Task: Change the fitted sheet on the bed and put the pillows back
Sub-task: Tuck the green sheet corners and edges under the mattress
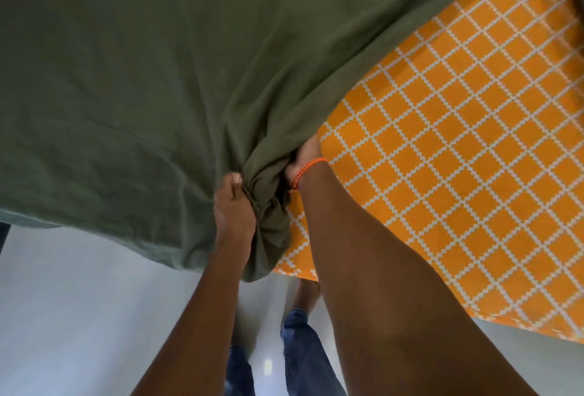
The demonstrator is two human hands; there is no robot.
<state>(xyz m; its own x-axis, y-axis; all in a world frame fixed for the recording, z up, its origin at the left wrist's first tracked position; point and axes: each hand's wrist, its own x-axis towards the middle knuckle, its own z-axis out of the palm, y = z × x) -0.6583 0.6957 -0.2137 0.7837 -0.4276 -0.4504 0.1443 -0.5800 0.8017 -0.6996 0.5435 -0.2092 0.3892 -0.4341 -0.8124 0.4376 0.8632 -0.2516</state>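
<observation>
A plain olive-green sheet (151, 73) spreads over the upper and left part of the view and lies over an orange mattress cover with a white lattice pattern (458, 158). Its near corner is bunched into a thick knot of cloth at the mattress corner. My left hand (232, 203) grips that bunched corner from the left. My right hand (305, 158), with an orange cord round the wrist, is pushed into the folds on the other side; its fingers are hidden under the green cloth. No pillows are in view.
A glossy white tiled floor (79, 316) lies below the bed's edge. My legs in blue jeans (303, 351) and a bare foot stand close to the mattress corner. A dark object shows at the far left edge (2, 237).
</observation>
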